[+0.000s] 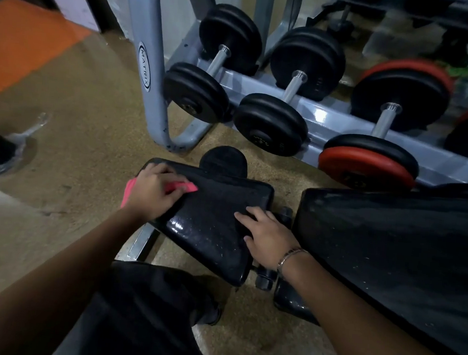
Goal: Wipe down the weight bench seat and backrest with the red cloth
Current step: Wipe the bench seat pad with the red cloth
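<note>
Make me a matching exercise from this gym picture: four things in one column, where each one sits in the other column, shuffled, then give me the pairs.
Things
1. red cloth
2. right hand
3. backrest
4. dumbbells

Places
A. on the grey rack
B. under the left hand, at the left end of the seat
C. resting flat on the seat's right edge
D. across the gap, to the right of the seat

Pairs: 1-B, 2-C, 3-D, 4-A
</note>
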The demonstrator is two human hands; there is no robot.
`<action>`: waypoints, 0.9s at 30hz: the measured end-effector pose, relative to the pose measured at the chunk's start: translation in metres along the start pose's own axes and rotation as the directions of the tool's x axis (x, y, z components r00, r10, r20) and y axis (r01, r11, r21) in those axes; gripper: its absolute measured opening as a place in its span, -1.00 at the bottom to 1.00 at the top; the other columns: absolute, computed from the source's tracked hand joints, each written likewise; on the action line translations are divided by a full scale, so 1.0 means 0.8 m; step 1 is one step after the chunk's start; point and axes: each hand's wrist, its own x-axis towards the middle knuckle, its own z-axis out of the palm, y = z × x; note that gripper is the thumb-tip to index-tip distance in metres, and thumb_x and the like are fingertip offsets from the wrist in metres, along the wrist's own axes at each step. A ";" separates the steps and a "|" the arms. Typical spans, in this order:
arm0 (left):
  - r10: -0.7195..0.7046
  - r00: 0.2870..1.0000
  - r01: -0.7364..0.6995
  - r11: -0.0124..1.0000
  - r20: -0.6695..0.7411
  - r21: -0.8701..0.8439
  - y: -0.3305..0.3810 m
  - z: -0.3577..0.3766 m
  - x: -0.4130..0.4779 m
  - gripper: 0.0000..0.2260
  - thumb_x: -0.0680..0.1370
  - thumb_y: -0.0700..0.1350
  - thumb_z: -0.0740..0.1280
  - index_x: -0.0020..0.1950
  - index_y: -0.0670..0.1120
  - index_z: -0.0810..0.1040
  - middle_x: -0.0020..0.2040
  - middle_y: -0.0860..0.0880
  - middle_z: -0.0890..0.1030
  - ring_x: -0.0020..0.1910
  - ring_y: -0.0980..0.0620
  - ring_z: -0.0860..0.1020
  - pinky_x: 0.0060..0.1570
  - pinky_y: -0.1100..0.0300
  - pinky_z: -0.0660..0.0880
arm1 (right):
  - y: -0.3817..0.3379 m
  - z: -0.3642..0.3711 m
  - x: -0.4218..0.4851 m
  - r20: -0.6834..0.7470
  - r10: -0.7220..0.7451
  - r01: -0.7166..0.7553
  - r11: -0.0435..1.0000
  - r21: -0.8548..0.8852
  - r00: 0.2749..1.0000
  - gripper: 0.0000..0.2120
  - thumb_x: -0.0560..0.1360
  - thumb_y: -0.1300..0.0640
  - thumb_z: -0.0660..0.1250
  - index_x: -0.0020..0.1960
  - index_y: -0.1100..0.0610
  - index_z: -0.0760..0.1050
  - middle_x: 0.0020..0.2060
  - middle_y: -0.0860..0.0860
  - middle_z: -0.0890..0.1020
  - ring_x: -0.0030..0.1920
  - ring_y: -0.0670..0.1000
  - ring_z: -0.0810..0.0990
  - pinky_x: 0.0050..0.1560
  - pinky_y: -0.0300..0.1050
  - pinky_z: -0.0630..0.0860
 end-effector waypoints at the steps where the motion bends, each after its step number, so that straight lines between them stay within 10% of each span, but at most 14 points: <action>1: -0.066 0.997 0.068 0.997 -0.040 0.026 0.007 0.001 0.001 -0.81 0.58 0.17 0.37 0.12 0.18 0.68 0.00 0.13 0.50 0.08 0.00 0.43 0.07 0.00 0.43 | 0.003 -0.001 -0.004 0.024 -0.009 0.009 1.000 -0.019 1.000 -0.43 0.66 0.10 0.21 0.62 -0.09 0.13 0.59 -0.03 0.14 0.57 0.07 0.15 0.47 0.04 0.36; 4: -0.199 0.971 0.205 0.978 -0.130 0.032 0.038 0.021 0.006 -0.83 0.59 0.08 0.38 0.12 0.11 0.70 0.02 0.01 0.58 0.09 -0.15 0.48 0.11 0.00 0.37 | 0.010 0.000 -0.014 0.061 -0.022 0.026 0.998 -0.051 0.998 -0.39 0.67 0.09 0.21 0.64 -0.11 0.04 0.64 -0.06 0.02 0.62 0.05 0.04 0.52 0.00 0.31; 10: 0.004 0.998 0.002 0.997 0.066 -0.083 0.004 0.009 -0.020 -0.76 0.57 0.27 0.31 0.13 0.23 0.65 0.07 0.20 0.61 0.14 0.10 0.49 0.18 0.05 0.44 | 0.014 0.002 -0.015 0.089 -0.027 0.034 0.997 -0.068 0.996 -0.37 0.69 0.07 0.19 0.65 -0.14 -0.03 0.66 -0.09 -0.08 0.65 0.01 -0.06 0.56 0.01 0.25; 17: -0.250 0.953 0.240 0.968 -0.174 -0.077 0.041 0.014 -0.026 -0.86 0.57 -0.01 0.43 0.06 0.01 0.72 0.07 0.00 0.66 0.13 -0.14 0.51 0.14 0.06 0.37 | 0.010 -0.003 -0.020 0.089 -0.020 0.029 0.994 -0.103 0.996 -0.37 0.69 0.05 0.17 0.65 -0.16 -0.06 0.66 -0.10 -0.11 0.65 -0.01 -0.08 0.54 -0.01 0.27; 22: -0.029 0.999 0.032 0.996 0.030 -0.078 0.006 -0.009 -0.050 -0.64 0.52 0.39 0.26 0.06 0.23 0.71 -0.04 0.18 0.53 0.02 0.09 0.46 0.11 0.10 0.40 | 0.007 -0.004 -0.023 0.094 -0.020 0.032 0.991 -0.126 0.995 -0.38 0.70 0.03 0.15 0.65 -0.17 -0.08 0.66 -0.11 -0.13 0.65 -0.01 -0.09 0.49 0.01 0.36; 27: -0.320 0.943 0.299 0.935 -0.089 -0.193 0.034 0.003 -0.046 -0.77 0.52 0.23 0.41 -0.02 0.10 0.70 -0.01 0.08 0.54 0.09 0.00 0.42 0.07 0.03 0.39 | 0.006 -0.006 -0.024 0.080 -0.016 0.026 0.991 -0.133 0.997 -0.38 0.69 0.03 0.15 0.65 -0.17 -0.05 0.66 -0.11 -0.10 0.65 0.01 -0.07 0.46 0.04 0.39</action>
